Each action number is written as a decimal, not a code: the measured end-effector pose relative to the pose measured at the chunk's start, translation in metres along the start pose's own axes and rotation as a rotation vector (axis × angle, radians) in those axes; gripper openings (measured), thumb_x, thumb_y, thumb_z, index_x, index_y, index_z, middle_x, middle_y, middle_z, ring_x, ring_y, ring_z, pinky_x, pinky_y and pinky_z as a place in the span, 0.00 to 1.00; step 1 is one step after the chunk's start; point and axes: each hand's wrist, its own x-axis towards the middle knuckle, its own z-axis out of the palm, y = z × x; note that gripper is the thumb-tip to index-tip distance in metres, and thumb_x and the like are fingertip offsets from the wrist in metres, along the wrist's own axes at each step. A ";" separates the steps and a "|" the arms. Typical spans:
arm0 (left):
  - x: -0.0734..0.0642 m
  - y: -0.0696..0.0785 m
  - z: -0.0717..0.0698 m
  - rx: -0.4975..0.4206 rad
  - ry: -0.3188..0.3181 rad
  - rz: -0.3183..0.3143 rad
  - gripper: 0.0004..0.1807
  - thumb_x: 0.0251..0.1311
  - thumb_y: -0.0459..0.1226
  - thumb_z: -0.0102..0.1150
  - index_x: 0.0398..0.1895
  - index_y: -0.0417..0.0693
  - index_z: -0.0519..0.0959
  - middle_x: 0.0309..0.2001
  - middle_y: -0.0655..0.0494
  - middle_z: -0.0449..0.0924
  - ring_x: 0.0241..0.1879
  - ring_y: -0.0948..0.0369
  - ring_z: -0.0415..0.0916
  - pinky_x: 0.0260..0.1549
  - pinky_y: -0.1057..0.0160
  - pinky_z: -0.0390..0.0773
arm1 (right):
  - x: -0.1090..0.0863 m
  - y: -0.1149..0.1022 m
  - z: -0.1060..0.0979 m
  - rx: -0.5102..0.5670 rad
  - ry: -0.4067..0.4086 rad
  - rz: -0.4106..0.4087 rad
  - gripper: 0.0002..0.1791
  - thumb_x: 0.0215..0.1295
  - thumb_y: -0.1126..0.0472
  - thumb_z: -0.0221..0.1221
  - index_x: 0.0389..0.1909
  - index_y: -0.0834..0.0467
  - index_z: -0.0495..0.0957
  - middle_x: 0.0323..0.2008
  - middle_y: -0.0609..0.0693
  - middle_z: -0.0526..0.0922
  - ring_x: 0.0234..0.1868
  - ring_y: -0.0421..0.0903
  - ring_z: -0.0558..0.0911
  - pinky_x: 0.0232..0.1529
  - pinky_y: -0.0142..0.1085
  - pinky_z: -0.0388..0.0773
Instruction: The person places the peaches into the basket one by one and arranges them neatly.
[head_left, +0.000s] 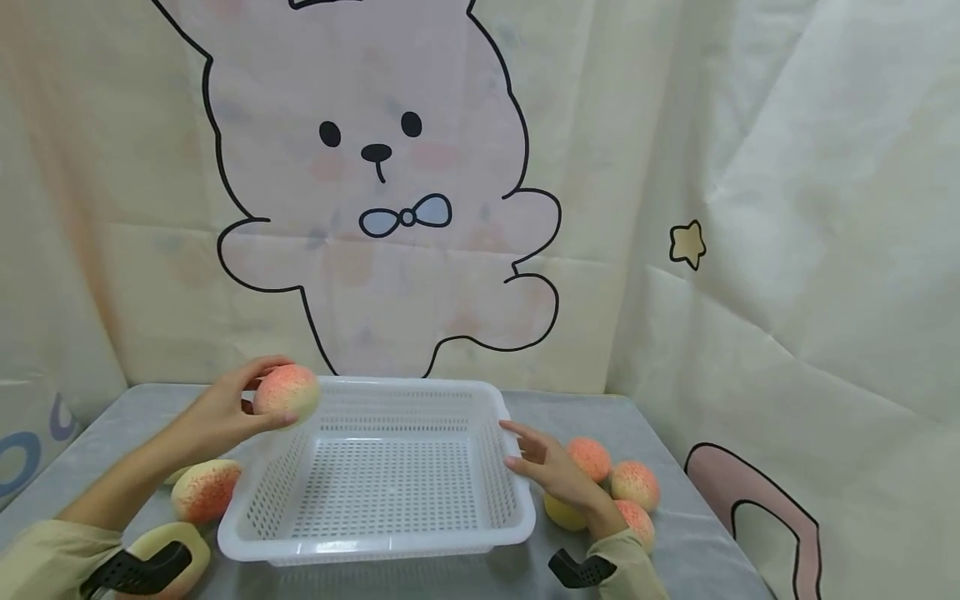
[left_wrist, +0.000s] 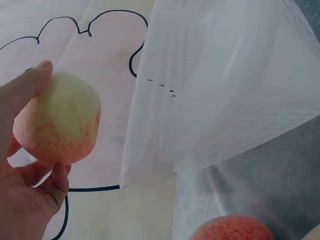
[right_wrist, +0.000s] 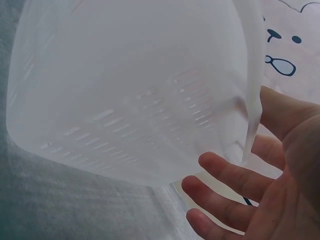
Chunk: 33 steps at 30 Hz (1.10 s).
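Observation:
My left hand [head_left: 231, 408] grips a red and pale-yellow peach [head_left: 291, 393], with the thumb on one side and fingers on the other. That peach is above the back left corner of a white perforated plastic basket [head_left: 375, 547]; nothing lies inside the basket. In the left wrist view the same peach [left_wrist: 67, 117] is apart from the basket's outer wall [left_wrist: 215, 100]. At the basket's right side, my right hand [head_left: 553, 468] holds the rim. The right wrist view shows the right hand's [right_wrist: 260, 185] thumb over the rim and its fingers spread along the outer wall [right_wrist: 125, 75].
Several peaches [head_left: 636, 485] and a yellow fruit [head_left: 564, 513] lie right of the basket, partly behind the right forearm. Left of it are another peach [head_left: 206, 492] and a pale yellow fruit [head_left: 183, 546]. The grey-covered table [head_left: 697, 517] meets a printed curtain [head_left: 585, 317] behind.

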 end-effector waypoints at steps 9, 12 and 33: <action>0.016 0.005 0.012 0.036 -0.064 0.091 0.51 0.55 0.42 0.74 0.77 0.40 0.56 0.61 0.35 0.75 0.49 0.51 0.78 0.36 0.65 0.80 | 0.001 -0.004 0.001 0.021 -0.003 0.003 0.37 0.75 0.56 0.57 0.79 0.61 0.54 0.69 0.68 0.71 0.63 0.62 0.78 0.54 0.34 0.81; 0.021 0.006 0.016 0.028 -0.083 0.126 0.44 0.52 0.40 0.75 0.72 0.38 0.66 0.55 0.41 0.80 0.46 0.55 0.77 0.34 0.67 0.80 | 0.001 -0.005 0.001 0.035 -0.007 0.006 0.37 0.75 0.57 0.57 0.79 0.61 0.54 0.68 0.69 0.72 0.60 0.59 0.80 0.52 0.33 0.82; 0.057 0.012 0.035 0.039 -0.179 0.077 0.35 0.49 0.47 0.78 0.57 0.39 0.75 0.50 0.42 0.81 0.44 0.54 0.80 0.35 0.62 0.79 | 0.001 -0.003 0.001 0.013 0.013 0.033 0.38 0.74 0.55 0.59 0.79 0.59 0.55 0.68 0.65 0.73 0.63 0.59 0.78 0.58 0.43 0.79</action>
